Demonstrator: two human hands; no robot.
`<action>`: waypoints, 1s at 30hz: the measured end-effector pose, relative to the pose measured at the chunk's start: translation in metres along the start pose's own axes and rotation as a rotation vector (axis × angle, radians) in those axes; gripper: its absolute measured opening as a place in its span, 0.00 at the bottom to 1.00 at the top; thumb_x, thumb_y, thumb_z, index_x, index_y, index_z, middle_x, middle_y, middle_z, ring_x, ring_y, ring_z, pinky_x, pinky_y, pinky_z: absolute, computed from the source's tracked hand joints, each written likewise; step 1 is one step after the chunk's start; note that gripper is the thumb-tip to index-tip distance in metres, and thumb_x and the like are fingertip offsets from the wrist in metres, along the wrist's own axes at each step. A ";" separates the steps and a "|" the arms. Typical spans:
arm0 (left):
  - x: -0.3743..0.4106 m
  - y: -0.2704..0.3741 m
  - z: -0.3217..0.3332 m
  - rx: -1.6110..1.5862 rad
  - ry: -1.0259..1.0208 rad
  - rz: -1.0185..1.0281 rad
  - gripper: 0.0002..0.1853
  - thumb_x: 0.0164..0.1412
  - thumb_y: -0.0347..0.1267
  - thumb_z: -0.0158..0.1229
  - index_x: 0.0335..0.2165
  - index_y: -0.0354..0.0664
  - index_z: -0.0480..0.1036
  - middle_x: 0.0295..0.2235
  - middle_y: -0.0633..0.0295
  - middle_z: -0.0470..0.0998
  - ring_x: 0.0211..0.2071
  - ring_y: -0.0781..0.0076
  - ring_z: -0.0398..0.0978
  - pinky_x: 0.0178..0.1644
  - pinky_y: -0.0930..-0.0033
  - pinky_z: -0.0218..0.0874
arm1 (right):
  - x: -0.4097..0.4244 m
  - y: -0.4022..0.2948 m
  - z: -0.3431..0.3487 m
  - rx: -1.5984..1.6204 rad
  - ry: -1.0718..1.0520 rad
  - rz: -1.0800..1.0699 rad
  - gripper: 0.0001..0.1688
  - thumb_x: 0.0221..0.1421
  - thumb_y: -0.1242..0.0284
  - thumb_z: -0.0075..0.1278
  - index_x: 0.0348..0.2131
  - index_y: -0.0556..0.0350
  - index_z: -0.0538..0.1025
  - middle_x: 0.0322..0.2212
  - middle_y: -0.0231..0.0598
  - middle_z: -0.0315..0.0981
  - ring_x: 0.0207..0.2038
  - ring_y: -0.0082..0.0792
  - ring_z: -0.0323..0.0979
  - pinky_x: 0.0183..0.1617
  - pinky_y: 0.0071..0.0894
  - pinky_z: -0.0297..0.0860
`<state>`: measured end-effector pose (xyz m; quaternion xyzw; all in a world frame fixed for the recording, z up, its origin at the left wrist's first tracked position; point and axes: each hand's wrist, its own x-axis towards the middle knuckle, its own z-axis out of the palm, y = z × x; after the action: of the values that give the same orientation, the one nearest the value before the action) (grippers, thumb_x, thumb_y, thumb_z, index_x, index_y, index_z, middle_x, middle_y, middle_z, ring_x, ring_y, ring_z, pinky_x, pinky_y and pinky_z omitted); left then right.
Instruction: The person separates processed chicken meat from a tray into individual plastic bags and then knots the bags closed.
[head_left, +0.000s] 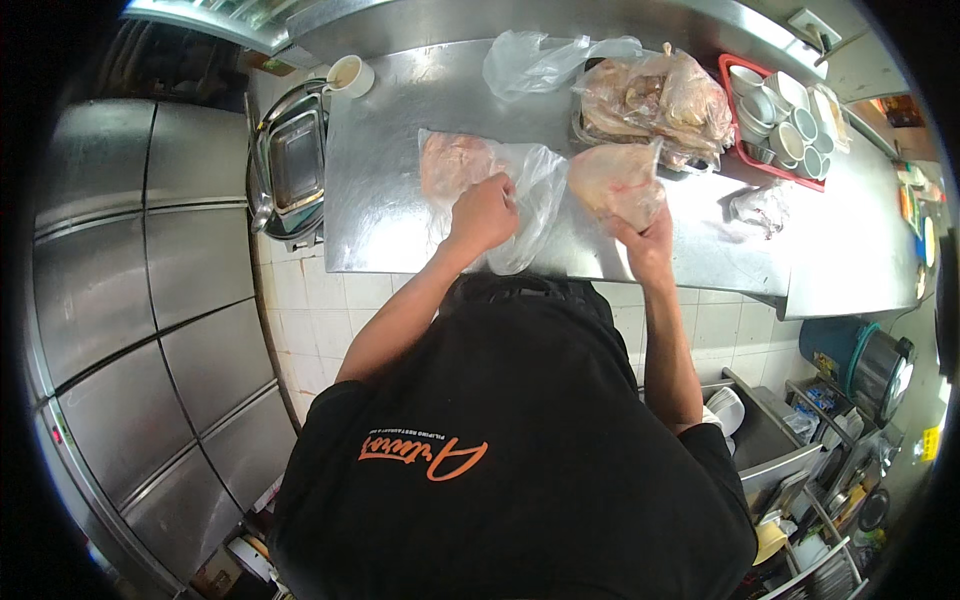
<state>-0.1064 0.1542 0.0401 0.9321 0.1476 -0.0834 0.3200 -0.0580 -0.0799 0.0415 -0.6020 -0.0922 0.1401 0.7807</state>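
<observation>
My left hand (486, 214) has its fingers curled on a clear plastic bag (536, 199) lying loosely across the steel table (390, 105). Just beyond that hand, a pale pink piece of raw meat (456, 159), which looks like poultry, rests inside clear plastic. My right hand (649, 244) grips another pale raw piece, seemingly poultry (615, 180), from below and holds it up near the table's front edge. Clear film shows around its far corner. The fingers behind this piece are hidden.
Several bagged raw pieces (645, 105) are heaped on a tray at the back right. Beside them is a red tray (806, 178) of small cups. A crumpled plastic bag (761, 208) lies nearer. A white cup (350, 76) stands at the left corner, by stacked metal pans (296, 161).
</observation>
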 end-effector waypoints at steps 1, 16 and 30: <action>0.002 -0.003 -0.002 -0.116 0.000 -0.017 0.15 0.50 0.33 0.55 0.36 0.35 0.69 0.27 0.49 0.75 0.31 0.55 0.74 0.35 0.58 0.63 | -0.006 0.008 0.006 -0.045 -0.041 0.001 0.26 0.43 0.82 0.54 0.44 0.59 0.64 0.38 0.37 0.70 0.42 0.29 0.68 0.48 0.30 0.65; -0.038 0.047 0.025 -0.505 0.142 0.066 0.12 0.55 0.27 0.50 0.39 0.35 0.65 0.29 0.52 0.74 0.29 0.62 0.72 0.35 0.64 0.63 | 0.024 0.151 0.104 -0.211 -0.576 0.252 0.20 0.51 0.72 0.52 0.44 0.60 0.68 0.38 0.43 0.72 0.41 0.39 0.70 0.48 0.36 0.64; -0.013 -0.118 -0.065 -0.113 0.137 -0.505 0.24 0.58 0.46 0.49 0.33 0.32 0.73 0.28 0.50 0.76 0.31 0.57 0.75 0.36 0.61 0.65 | 0.045 0.174 0.118 0.116 -0.673 0.384 0.20 0.53 0.71 0.51 0.45 0.61 0.68 0.38 0.45 0.72 0.42 0.39 0.70 0.49 0.37 0.63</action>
<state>-0.1535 0.2805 0.0268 0.8499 0.4010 -0.0889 0.3301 -0.0712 0.0838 -0.0969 -0.4834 -0.2208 0.4785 0.6990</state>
